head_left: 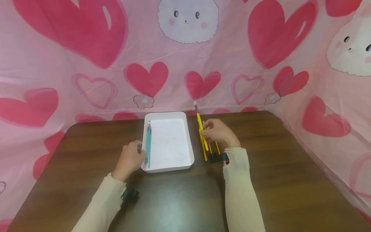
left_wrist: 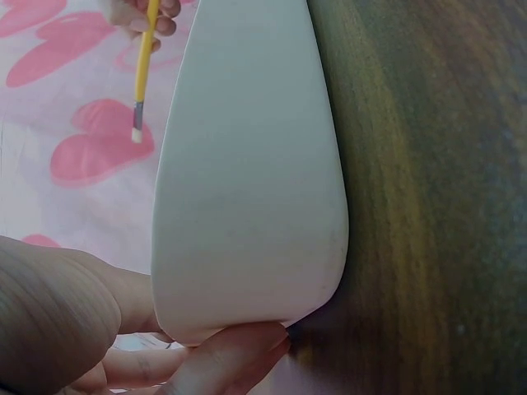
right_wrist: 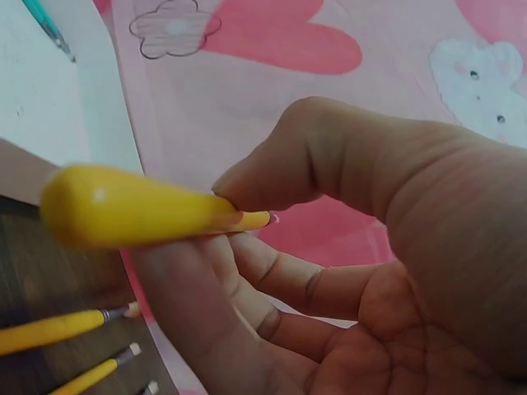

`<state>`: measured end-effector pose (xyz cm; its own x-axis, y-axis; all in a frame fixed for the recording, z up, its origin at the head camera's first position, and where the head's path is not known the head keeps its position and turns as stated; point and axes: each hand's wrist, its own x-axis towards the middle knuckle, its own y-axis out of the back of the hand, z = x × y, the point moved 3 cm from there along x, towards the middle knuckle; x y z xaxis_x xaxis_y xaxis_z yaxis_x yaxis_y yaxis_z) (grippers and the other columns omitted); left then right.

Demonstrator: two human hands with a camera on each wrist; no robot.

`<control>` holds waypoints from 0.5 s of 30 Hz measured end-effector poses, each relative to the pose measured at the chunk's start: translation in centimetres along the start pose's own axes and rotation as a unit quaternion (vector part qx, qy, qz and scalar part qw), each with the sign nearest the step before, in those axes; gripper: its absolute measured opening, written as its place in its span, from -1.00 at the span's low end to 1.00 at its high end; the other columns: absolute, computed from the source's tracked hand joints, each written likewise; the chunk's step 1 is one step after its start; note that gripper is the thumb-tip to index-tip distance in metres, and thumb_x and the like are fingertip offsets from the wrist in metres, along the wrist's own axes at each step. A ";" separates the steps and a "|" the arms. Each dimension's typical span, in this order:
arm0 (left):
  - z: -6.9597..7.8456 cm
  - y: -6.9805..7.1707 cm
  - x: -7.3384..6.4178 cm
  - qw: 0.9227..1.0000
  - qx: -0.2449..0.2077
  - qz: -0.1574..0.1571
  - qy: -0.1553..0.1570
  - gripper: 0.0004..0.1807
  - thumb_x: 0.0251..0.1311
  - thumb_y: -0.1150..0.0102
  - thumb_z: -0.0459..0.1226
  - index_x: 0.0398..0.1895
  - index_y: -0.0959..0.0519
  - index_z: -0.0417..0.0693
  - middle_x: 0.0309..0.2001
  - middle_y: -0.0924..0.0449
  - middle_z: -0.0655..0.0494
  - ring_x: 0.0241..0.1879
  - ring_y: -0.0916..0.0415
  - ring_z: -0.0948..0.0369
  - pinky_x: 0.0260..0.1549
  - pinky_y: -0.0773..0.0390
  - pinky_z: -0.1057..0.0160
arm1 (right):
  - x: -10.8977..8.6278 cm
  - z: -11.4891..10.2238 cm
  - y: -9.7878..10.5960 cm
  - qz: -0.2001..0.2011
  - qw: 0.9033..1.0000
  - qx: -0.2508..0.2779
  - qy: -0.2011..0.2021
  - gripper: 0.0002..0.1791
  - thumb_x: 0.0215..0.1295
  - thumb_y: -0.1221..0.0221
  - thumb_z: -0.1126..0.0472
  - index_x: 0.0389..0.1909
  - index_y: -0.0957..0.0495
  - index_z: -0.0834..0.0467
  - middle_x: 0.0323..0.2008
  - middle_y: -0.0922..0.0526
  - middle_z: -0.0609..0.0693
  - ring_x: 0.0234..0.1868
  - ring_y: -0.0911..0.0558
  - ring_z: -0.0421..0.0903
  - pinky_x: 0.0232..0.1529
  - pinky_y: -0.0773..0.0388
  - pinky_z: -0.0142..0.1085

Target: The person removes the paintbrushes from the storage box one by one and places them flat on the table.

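Pink heart-printed sheeting (head_left: 179, 54) backs a brown wood-grain table (head_left: 290, 180) bearing pale glare (head_left: 171, 211).

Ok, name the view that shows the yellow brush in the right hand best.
The head view: it takes in the yellow brush, held by the right hand, from bristles to handle end. The left wrist view shows its bristles and part of the handle; the right wrist view looks along it, handle end foremost.

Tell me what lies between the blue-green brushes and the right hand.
The head view shows the floor and right wall of the white tray, a bare strip of table, then yellow brushes, one pinched by the right hand.
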<state>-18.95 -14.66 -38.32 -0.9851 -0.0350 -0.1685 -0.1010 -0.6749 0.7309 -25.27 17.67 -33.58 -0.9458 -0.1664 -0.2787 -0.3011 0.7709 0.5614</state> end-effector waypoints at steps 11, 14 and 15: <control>0.0 -0.2 0.2 1.000 0.004 0.006 -0.009 -0.48 0.40 -0.10 -0.26 0.37 -0.38 -0.27 0.26 -0.52 -0.30 0.14 -0.56 -0.19 0.18 -0.56 -0.28 | -0.2 1.3 1.5 0.022 0.999 0.027 0.002 -0.60 0.38 -0.22 0.18 0.15 -0.46 0.26 -0.13 -0.57 0.17 -0.20 -0.67 0.07 0.02 -0.74 -0.06; -0.1 -0.2 0.2 1.000 0.002 0.007 -0.008 -0.48 0.40 -0.10 -0.27 0.37 -0.38 -0.28 0.25 -0.52 -0.31 0.14 -0.56 -0.21 0.17 -0.56 -0.29 | -0.3 1.6 1.9 0.023 0.999 0.022 0.002 -0.61 0.39 -0.21 0.19 0.15 -0.47 0.27 -0.13 -0.58 0.18 -0.21 -0.68 0.04 0.03 -0.74 -0.06; -0.1 -0.2 0.1 1.000 0.001 0.007 -0.005 -0.48 0.40 -0.10 -0.27 0.37 -0.38 -0.28 0.25 -0.52 -0.30 0.14 -0.56 -0.20 0.17 -0.56 -0.28 | -0.3 1.7 2.0 0.022 1.000 0.021 0.003 -0.60 0.39 -0.21 0.19 0.16 -0.47 0.28 -0.10 -0.59 0.19 -0.19 -0.68 0.05 0.05 -0.73 -0.04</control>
<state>-19.05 -14.64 -38.56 -0.9878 -0.0368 -0.1510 -0.0873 -0.6724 0.7350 -25.38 20.28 -33.74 -0.9589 -0.1350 -0.2496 -0.2535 0.8028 0.5397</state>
